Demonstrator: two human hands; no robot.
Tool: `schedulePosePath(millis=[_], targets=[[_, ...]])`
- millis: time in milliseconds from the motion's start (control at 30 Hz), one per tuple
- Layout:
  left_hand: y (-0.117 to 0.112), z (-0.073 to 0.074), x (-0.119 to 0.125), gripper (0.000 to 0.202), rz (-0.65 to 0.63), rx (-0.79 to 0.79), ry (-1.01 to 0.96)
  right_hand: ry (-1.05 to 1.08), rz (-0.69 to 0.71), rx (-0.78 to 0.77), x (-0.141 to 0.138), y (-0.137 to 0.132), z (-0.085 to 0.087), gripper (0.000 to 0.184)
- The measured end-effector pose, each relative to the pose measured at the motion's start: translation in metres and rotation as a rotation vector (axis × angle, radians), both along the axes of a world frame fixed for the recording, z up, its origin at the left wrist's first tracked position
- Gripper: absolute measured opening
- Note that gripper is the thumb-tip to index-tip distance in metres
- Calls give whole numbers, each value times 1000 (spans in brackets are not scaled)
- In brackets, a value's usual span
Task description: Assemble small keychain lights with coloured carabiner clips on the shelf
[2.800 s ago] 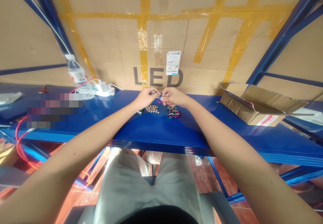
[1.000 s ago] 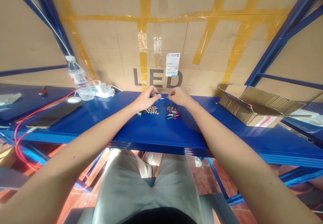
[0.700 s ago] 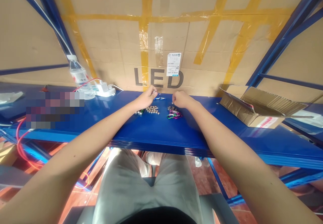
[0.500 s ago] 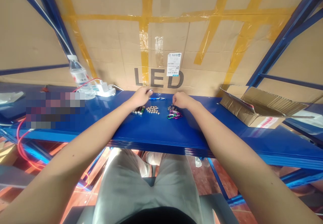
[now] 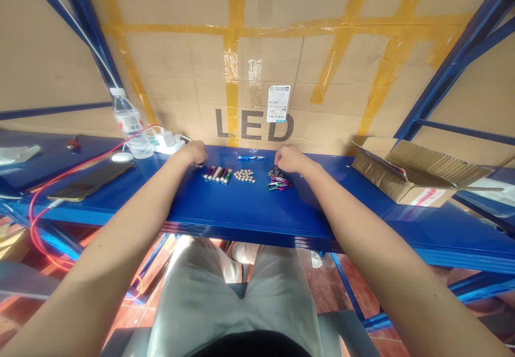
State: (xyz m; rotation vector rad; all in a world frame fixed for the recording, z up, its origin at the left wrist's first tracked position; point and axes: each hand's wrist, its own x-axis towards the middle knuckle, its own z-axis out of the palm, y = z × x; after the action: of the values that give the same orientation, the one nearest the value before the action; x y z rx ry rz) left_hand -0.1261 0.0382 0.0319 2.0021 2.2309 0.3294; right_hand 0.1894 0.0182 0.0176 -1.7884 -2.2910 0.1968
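My left hand [image 5: 195, 153] is closed just behind the left end of a row of small coloured metal tubes [image 5: 218, 174]. A small shiny end peeks out under its fingers, but what it holds is hidden. To the right of the tubes lies a cluster of small silver metal caps [image 5: 244, 176]. My right hand [image 5: 288, 160] has its fingers pinched together over a little heap of small metal parts [image 5: 275, 173]; what they grip is too small to tell. Touching that heap at the front are several coloured carabiners [image 5: 279, 183]. Behind the caps rests a blue pen [image 5: 251, 158].
On the blue table [image 5: 249, 206], a water bottle [image 5: 132, 123], a white power adapter [image 5: 164, 141] and a phone [image 5: 90, 180] with a red cable stand or lie at left. An open cardboard box [image 5: 426, 193] is at right. A large taped carton [image 5: 181, 78] rises behind.
My left hand has moved left, from beside the pen to the far side of the tube row, uncovering the tubes. My right hand stays at the metal parts.
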Motion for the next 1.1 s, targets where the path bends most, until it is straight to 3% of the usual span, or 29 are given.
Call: schedulePosePath(millis=[133, 500, 700, 1100], targets=[[0, -2, 2, 21, -9, -163, 27, 20, -9, 9, -2, -3, 1, 26], [4, -7, 1, 14, -81, -233, -42, 139, -58, 33, -2, -2, 1, 26], [5, -12, 2, 21, -107, -242, -142, 174, -52, 40, -1, -1, 0, 26], [13, -16, 2, 40, -41, -155, -1, 82, 177, -8, -21, 1, -6, 28]])
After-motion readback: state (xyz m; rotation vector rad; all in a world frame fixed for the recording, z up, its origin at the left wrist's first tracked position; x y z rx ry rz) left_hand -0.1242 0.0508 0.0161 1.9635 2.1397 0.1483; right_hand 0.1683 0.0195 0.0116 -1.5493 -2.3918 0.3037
